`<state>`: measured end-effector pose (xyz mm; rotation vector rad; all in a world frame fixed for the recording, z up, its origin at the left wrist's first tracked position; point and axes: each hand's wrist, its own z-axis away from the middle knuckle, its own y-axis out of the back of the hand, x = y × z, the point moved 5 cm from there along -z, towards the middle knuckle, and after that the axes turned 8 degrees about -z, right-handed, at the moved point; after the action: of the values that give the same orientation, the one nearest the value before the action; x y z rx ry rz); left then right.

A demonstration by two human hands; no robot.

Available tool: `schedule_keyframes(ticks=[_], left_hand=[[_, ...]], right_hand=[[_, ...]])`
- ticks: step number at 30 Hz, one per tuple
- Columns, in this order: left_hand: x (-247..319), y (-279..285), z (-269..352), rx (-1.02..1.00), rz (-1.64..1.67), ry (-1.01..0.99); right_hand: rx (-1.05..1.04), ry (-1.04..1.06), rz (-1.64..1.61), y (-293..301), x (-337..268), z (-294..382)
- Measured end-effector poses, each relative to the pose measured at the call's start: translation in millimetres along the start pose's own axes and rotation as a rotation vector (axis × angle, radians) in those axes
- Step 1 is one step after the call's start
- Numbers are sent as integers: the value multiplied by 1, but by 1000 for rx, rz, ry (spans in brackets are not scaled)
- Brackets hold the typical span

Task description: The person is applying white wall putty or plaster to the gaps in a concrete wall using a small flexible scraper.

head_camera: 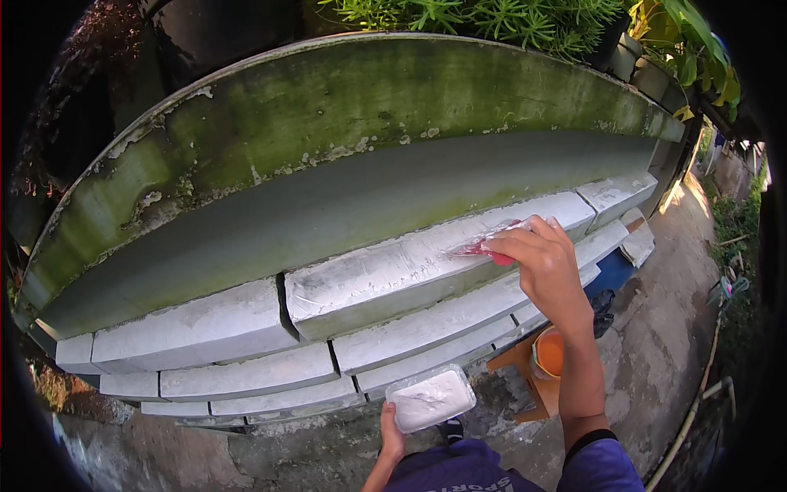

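My right hand (541, 264) grips a red scraper (476, 247) smeared with white paste. Its blade rests on the top face of a stepped concrete ledge (393, 264), which carries a streaky white coat. Low in front of my body, my left hand (393, 430) holds a clear plastic tub (470, 403) by its left side. White paste (430, 396) fills much of the tub, and its surface is uneven. Below the top ledge, lower white steps (430, 313) run in tiers, split by dark vertical gaps.
A mossy green concrete band (369, 98) overhangs the ledges, with leafy plants (479, 18) above it. On the ground at right, an orange bucket (549, 352) stands by a brown wooden stool (541, 393). A black plastic bag (602, 310) lies beyond. A pipe (682, 424) edges the concrete path.
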<state>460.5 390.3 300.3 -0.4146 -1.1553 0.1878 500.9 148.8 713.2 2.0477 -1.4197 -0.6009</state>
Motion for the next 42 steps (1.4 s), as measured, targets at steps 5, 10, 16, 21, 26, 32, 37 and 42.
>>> schedule_keyframes(ticks=[5,10,16,21,26,32,37,42], left_hand=[[8,-8,2,-75,19,-18],[3,1,-4,5,-28,-40],[-5,9,-15,32,-76,-71],[-6,19,-19,110,-92,-71],[-5,26,-19,127,-94,-84],[7,26,-16,87,-99,-155],[9,28,-20,132,-77,-133],[8,33,-18,129,-36,-125]], right_hand=[[-40,44,-72,-30,6,-13],[-93,51,3,-18,0,4],[16,89,-7,-23,-9,-14],[-41,175,-62,-56,-28,-29],[-136,141,-18,-26,-37,-4],[-37,182,-20,-35,-47,-17],[-116,159,-19,-31,-56,-9],[-120,164,-11,-12,-59,0]])
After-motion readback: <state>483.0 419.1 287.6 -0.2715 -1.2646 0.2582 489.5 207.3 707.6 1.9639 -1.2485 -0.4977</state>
